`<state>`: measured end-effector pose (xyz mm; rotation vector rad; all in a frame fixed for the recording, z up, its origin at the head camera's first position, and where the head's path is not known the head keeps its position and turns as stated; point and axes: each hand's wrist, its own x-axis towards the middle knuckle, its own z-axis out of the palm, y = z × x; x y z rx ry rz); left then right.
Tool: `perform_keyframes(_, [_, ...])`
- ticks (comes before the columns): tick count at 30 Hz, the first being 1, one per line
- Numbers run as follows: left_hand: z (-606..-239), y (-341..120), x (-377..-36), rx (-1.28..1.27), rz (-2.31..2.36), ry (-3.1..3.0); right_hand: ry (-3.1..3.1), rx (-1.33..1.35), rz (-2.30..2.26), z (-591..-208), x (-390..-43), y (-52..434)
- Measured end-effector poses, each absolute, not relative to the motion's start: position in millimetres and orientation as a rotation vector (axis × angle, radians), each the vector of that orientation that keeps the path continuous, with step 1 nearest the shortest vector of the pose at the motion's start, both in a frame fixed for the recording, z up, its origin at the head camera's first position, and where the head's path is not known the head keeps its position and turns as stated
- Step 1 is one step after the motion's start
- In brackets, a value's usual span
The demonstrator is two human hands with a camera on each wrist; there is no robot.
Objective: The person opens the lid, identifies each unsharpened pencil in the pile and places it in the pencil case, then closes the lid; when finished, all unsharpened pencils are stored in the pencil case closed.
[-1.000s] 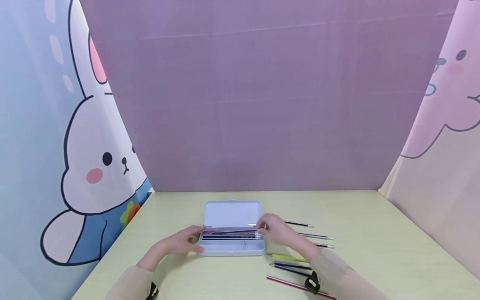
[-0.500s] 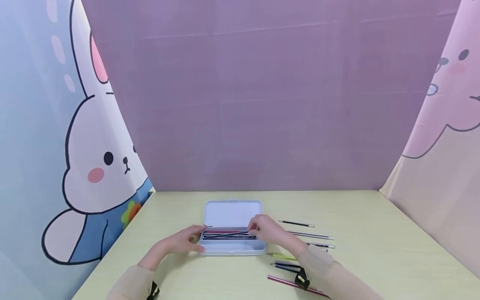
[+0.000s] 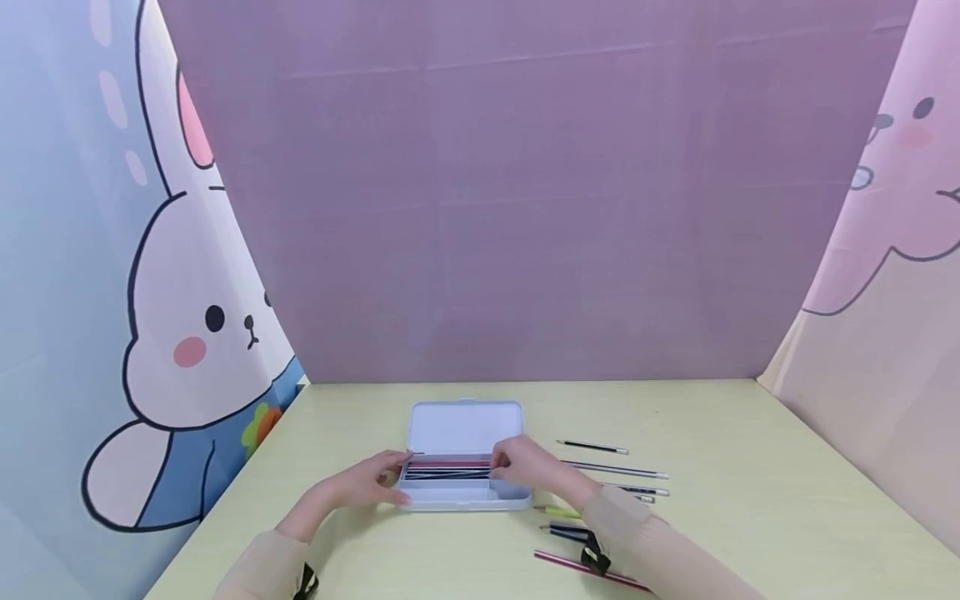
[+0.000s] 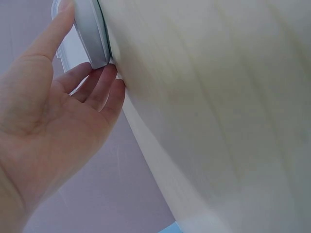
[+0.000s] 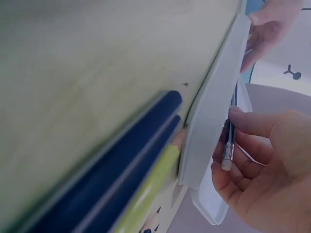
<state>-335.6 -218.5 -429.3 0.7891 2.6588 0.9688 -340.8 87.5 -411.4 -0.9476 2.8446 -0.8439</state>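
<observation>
A pale blue-white pencil case (image 3: pixel 442 505) lies on the table with its lid raised at the back. Several dark and red pencils (image 3: pixel 442 463) lie in its long rear compartment. My left hand (image 3: pixel 363 485) holds the case's left end, thumb at the front corner and fingers at the back; the left wrist view shows the fingertips at the case's edge. Over the right part of the compartment, my right hand (image 3: pixel 527 463) pinches a dark pencil (image 5: pixel 227 148) between thumb and fingers near its white eraser end. Its far end is hidden by the case wall in the right wrist view.
Right of the case lie a short black pencil (image 3: pixel 596 447), a long blue pencil (image 3: pixel 626 472) and others. Nearer are a yellow-green pencil (image 3: pixel 557 511), dark blue pencils (image 3: pixel 566 531) and a red pencil (image 3: pixel 558 561), partly under the right sleeve. A purple cloth (image 3: pixel 525 208) hangs behind.
My right hand has moved left and slightly down, bringing the pencil from a slant across the case to lie along the others. The left hand stays at the case's left end.
</observation>
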Motion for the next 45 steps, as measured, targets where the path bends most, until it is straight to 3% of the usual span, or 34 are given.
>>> perform_keyframes(26, [-431,-220,-336,0.823,0.959,2.674,2.859,-0.994,-0.775,-411,-343,84])
perform_keyframes(45, [-433,-221,-337,0.823,0.970,2.673,2.862,-1.034,-0.835,-388,-335,109])
